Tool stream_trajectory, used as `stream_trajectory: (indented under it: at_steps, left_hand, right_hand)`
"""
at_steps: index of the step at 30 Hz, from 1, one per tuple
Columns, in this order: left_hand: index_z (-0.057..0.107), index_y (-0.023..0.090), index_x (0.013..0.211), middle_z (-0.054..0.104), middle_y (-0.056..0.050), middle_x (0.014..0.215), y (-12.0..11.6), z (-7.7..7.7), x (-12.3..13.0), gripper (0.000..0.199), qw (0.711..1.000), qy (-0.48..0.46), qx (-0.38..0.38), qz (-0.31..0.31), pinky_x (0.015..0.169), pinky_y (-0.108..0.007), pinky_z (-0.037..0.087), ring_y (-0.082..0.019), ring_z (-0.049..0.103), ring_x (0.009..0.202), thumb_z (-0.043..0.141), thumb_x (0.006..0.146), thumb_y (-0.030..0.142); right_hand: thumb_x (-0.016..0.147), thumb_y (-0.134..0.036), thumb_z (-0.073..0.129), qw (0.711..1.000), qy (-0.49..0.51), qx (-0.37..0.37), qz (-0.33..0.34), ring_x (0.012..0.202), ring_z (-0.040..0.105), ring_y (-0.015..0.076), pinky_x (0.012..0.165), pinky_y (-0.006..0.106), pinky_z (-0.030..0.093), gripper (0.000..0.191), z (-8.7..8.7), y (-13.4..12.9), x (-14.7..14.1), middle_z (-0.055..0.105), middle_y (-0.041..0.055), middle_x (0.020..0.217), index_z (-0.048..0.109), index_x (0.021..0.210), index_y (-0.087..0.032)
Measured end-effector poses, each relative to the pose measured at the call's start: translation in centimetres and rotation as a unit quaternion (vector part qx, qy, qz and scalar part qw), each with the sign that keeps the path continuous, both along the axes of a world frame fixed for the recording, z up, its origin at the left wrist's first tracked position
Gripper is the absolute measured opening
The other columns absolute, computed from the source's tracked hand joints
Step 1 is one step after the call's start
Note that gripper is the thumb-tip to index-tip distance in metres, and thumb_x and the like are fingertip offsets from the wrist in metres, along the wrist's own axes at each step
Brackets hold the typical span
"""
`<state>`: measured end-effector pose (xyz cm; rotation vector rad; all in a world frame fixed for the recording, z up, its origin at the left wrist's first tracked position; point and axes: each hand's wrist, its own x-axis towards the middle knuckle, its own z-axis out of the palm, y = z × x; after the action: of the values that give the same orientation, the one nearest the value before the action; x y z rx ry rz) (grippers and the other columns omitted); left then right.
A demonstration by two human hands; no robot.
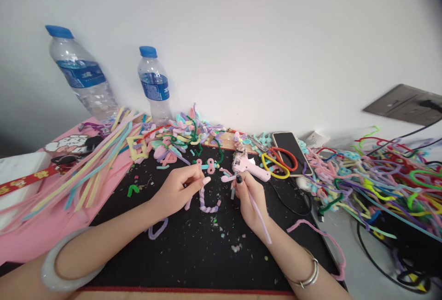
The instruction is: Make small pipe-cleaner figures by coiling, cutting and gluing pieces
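My left hand [181, 187] is closed in a pinch over the black mat [172, 254]. A small pink pipe cleaner loop [199, 164] pokes out above its fingertips, and a lilac end shows below them. Between finger and thumb, my right hand [250, 199] grips a lilac pipe cleaner [258, 215]; its looped end points left and its tail hangs down across the palm. Just behind that hand lies a pink glue gun [251, 168]. Between the hands, a twisted pink-and-purple pipe cleaner [209, 209] curves on the mat. A pink figure-eight piece [210, 165] is beyond it.
Two water bottles [154, 88] stand against the wall. Piled pipe cleaner shapes [179, 134] line the back; a tangle [390, 175] fills the right side, near a phone [292, 150]. Long loose strips [100, 166] lie left on pink sheeting. A black cable [286, 205] crosses the mat.
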<state>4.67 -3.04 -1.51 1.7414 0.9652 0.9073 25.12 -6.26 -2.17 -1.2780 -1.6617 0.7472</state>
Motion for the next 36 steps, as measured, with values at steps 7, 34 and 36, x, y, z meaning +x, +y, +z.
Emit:
stream_trajectory:
  at_steps: [7, 34, 36]
  left_hand:
    - [0.05, 0.016, 0.067, 0.045, 0.007, 0.052, -0.07, -0.09, -0.14, 0.035, 0.999, 0.008, -0.037, -0.035, 0.04, -0.018, 0.034, -0.006, 0.046, 0.035, 0.043, 0.092, 0.04]
    - [0.048, 0.015, 0.064, 0.063, -0.002, 0.08, -0.18, -0.18, 0.36, 0.023, 0.994, -0.025, -0.105, -0.025, 0.037, -0.017, 0.043, -0.006, 0.054, 0.045, 0.062, 0.079, 0.025]
    - [0.044, 0.017, 0.065, 0.063, -0.001, 0.075, -0.22, -0.2, 0.42, 0.026, 0.993, -0.025, -0.116, -0.012, 0.035, -0.017, 0.042, -0.007, 0.054, 0.044, 0.065, 0.077, 0.028]
  right_hand:
    - [0.095, -0.037, 0.034, 1.0, -0.002, 0.008, -0.001, 0.052, 0.034, 0.0091, 0.052, 0.023, 0.029, 0.033, 0.03, 0.05, 0.01, 0.04, -0.0039, 0.06, 0.044, 0.069, -0.019]
    - [0.095, -0.038, 0.032, 1.0, -0.013, 0.005, 0.001, 0.052, 0.035, 0.0094, 0.051, 0.023, 0.029, 0.035, 0.15, -0.07, 0.12, 0.041, -0.0035, 0.059, 0.044, 0.069, -0.018]
    - [0.095, -0.039, 0.032, 1.0, -0.021, 0.01, 0.0, 0.052, 0.035, 0.0098, 0.052, 0.024, 0.029, 0.036, 0.18, -0.05, 0.14, 0.041, -0.0033, 0.059, 0.045, 0.069, -0.018]
